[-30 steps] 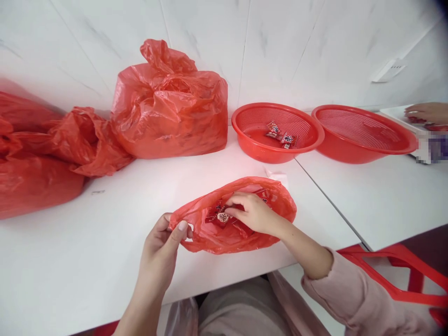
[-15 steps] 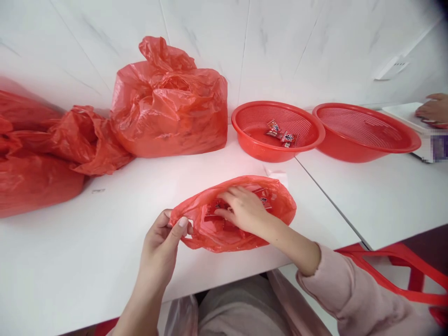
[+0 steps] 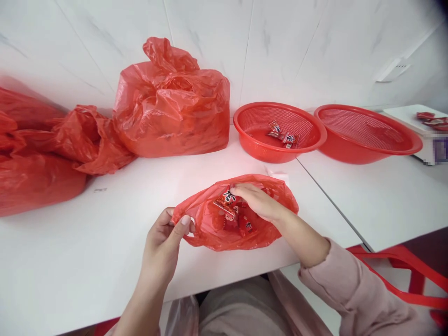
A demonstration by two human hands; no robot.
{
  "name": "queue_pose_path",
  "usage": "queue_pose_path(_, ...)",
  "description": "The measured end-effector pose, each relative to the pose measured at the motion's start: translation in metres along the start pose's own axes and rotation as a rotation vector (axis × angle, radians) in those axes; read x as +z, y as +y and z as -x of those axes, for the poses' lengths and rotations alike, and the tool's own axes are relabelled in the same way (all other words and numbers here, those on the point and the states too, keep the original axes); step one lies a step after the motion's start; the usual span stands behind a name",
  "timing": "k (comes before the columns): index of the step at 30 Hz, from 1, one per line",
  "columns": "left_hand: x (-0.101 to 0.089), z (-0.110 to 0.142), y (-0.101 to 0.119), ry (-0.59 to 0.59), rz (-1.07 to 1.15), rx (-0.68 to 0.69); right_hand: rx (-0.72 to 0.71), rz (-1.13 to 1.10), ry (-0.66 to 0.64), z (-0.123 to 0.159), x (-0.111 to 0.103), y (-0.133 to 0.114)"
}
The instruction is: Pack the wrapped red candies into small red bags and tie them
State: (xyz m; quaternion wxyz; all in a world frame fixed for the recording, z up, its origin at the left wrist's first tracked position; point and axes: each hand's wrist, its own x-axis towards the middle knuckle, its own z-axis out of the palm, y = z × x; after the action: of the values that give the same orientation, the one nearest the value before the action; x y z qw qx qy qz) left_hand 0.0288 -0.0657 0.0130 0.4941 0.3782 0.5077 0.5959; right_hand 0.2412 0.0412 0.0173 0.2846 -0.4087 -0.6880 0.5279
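Observation:
A red plastic bag point(image 3: 210, 240) lies on the white table with its mouth spread wide. My left hand point(image 3: 166, 245) pinches the left end of its rim between thumb and fingers. Over the opening, my right hand point(image 3: 259, 203) grips a small red snack packet point(image 3: 226, 201) with dark lettering by its upper edge. Below it, several similar packets point(image 3: 247, 226) lie inside the bag. Parts of the bag's contents are hidden behind my right hand and wrist.
A red perforated basket point(image 3: 252, 148) holding a few packets stands behind the bag, beside a second red basket point(image 3: 364, 156). Full red bags point(image 3: 175, 126) line the wall and left side. At far right, packets sit on a white device point(image 3: 399, 113). A red stool point(image 3: 413, 261) stands below the table edge.
My right hand has come up out of the bag's depth with a snack packet in its fingers. My left hand keeps hold of the rim. Another person's hand has left the far right.

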Motion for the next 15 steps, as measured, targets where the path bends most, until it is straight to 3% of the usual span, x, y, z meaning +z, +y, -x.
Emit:
queue_pose_path(4,0.003,0.000,0.000,-0.009,-0.004,-0.003,-0.041,0.134,-0.107,0.005,0.003,-0.003)
queue_pose_path(7,0.001,0.001,0.004,-0.015,-0.012,0.005,-0.077,0.487,-0.049,0.008,-0.005,-0.012)
queue_pose_path(10,-0.006,0.002,0.007,-0.034,-0.058,-0.002,-0.008,0.966,-0.003,0.013,-0.033,-0.023)
queue_pose_path(15,-0.017,0.000,0.012,-0.070,-0.091,-0.011,-0.053,1.459,-0.260,0.030,-0.081,-0.035)
